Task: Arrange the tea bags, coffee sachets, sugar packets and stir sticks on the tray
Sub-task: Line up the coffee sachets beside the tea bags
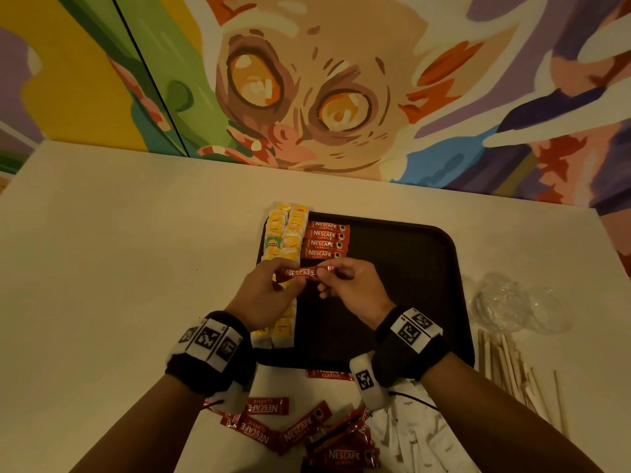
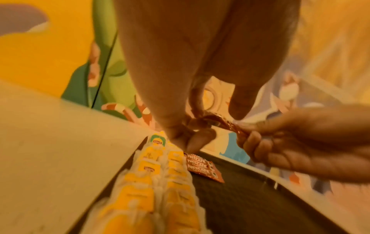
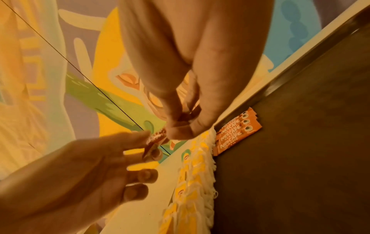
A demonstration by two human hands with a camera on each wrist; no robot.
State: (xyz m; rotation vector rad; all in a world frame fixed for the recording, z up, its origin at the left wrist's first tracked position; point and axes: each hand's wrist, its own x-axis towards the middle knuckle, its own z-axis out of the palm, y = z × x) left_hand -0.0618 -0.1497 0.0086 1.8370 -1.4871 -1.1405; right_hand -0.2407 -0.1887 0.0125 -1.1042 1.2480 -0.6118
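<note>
A dark tray (image 1: 409,268) lies on the white table. Two columns of yellow tea bags (image 1: 285,233) run along its left side, and several red coffee sachets (image 1: 326,240) are stacked in a column beside them. Above the tray, one red coffee sachet (image 1: 300,273) is stretched between both hands: my left hand (image 1: 273,288) pinches its left end, my right hand (image 1: 345,283) pinches its right end. In the left wrist view the sachet (image 2: 224,122) bends between the fingers. In the right wrist view the sachet (image 3: 157,137) shows only partly.
Loose red coffee sachets (image 1: 300,428) lie in a heap near the table's front edge, white sugar packets (image 1: 416,438) beside them. Wooden stir sticks (image 1: 512,370) lie right of the tray, with crumpled clear plastic (image 1: 512,302) behind them. A painted wall (image 1: 307,80) backs the table.
</note>
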